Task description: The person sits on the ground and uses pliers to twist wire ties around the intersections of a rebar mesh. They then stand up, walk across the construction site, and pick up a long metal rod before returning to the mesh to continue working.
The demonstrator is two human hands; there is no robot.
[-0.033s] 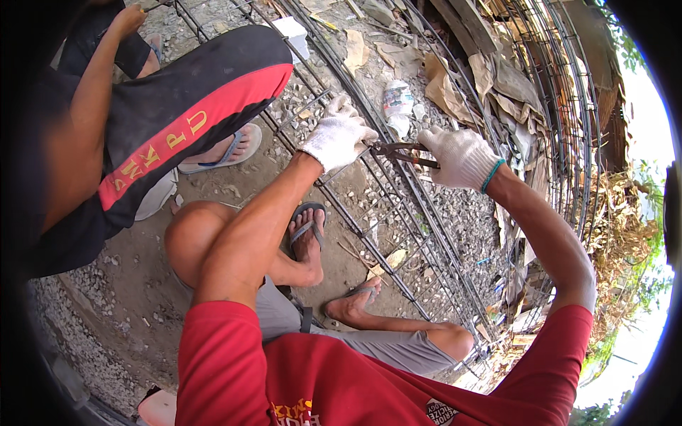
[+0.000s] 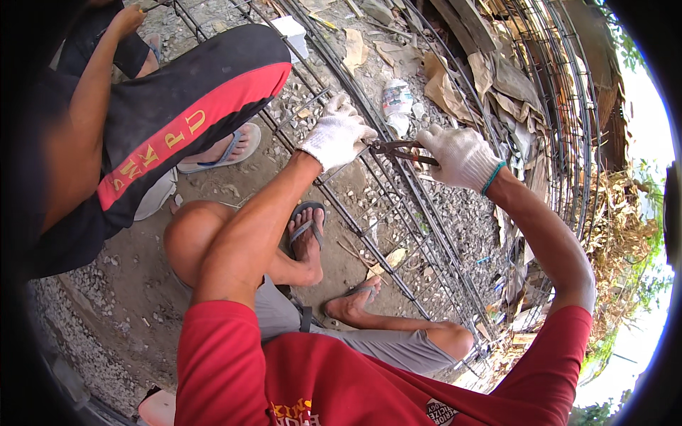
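A rebar cage [image 2: 383, 186] of long dark bars and thin cross ties runs diagonally in front of me. My left hand [image 2: 335, 136], in a white knit glove, is closed on the cage, its thumb side beside the jaws of a pair of pincers [image 2: 398, 148]. What lies under its fingers is mostly hidden. My right hand [image 2: 458, 157], also gloved and with a teal cuff edge, grips the dark pincer handles. The pincer jaws meet the bars just right of my left fingertips; any wire between them is too small to make out.
To the left, another person's leg [image 2: 192, 113] in black and red trousers reaches close to the cage. That person's hand [image 2: 128, 20] is at the far bars. More rebar cages [image 2: 568, 106] stand at right. A crumpled plastic bag [image 2: 396, 99], paper scraps and gravel lie beyond the cage.
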